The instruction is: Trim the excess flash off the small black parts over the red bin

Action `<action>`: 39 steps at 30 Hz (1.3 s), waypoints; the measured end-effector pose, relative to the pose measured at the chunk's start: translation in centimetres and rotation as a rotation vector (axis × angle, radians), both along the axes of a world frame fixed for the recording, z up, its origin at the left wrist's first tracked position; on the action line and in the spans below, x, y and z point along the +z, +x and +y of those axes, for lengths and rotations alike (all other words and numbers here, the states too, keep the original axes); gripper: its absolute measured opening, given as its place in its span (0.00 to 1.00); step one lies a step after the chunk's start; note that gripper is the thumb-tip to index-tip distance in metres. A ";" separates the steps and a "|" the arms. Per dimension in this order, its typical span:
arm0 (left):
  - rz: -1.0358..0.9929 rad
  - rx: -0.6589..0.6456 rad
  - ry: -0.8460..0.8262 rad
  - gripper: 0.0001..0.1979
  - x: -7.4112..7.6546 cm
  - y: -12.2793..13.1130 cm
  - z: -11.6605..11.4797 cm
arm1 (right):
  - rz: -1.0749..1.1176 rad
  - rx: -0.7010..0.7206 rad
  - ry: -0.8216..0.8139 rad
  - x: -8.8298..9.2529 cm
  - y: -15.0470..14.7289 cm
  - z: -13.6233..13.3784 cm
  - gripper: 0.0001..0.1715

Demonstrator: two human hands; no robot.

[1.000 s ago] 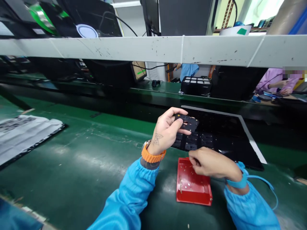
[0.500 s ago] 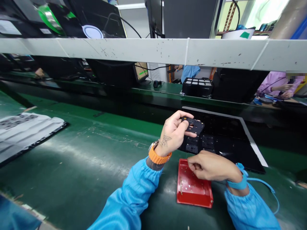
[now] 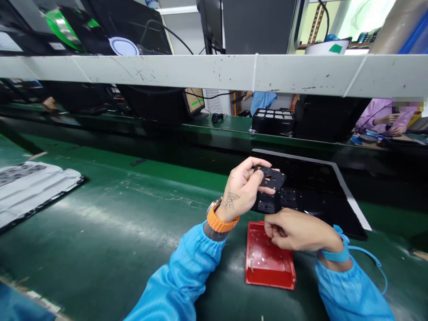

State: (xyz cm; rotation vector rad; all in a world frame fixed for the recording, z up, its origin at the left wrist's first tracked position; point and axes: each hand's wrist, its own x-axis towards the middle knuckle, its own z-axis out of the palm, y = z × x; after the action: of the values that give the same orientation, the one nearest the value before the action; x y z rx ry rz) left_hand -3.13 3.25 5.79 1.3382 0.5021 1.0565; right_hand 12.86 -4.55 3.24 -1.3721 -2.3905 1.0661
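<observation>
My left hand grips a flat black plastic part with cutouts, thumb on its face and fingers round its edges. Below it a shallow red tray rests on the green bench, with several tiny pieces scattered inside. Over the tray's far right part is my right hand, its thumb and fingertips pinched together. Whatever is between those fingertips is hidden or too small to name. Behind both hands, several similar black parts lie on a glossy black sheet with a pale border.
A white moulded tray lies on the bench at the left. A scratched grey shelf beam crosses above. Beyond stand a black case with a pale-squared top and a person in pink. A blue cord trails from my right wrist.
My right hand has shifted slightly right over the red tray, still pinched. The black part in my left hand has tilted a little. The whole view has moved slightly.
</observation>
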 end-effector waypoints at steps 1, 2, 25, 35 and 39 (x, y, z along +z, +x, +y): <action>-0.007 -0.012 -0.007 0.12 0.0 0.0 -0.1 | 0.046 -0.016 0.009 0.2 0.3 -0.1 0.09; -0.013 -0.024 -0.013 0.12 0.0 0.1 -0.1 | 0.100 -0.048 0.030 0.4 0.6 -0.3 0.07; 0.036 -0.095 -0.009 0.13 -0.5 0.9 -1.1 | 0.770 -0.741 0.461 0.7 0.5 -0.4 0.09; 0.068 -0.081 -0.047 0.13 -0.6 0.9 -1.0 | 0.713 -0.722 0.499 0.8 0.7 -0.5 0.08; 0.066 -0.069 -0.045 0.15 -0.7 1.1 -0.9 | 0.696 -0.740 0.490 0.9 0.7 -0.5 0.08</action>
State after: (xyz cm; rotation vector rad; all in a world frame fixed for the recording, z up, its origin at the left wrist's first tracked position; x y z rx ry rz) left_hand -2.05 2.33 5.06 1.3448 0.5227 0.9417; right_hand 13.52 -5.08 4.17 -1.2474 -1.3364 0.5537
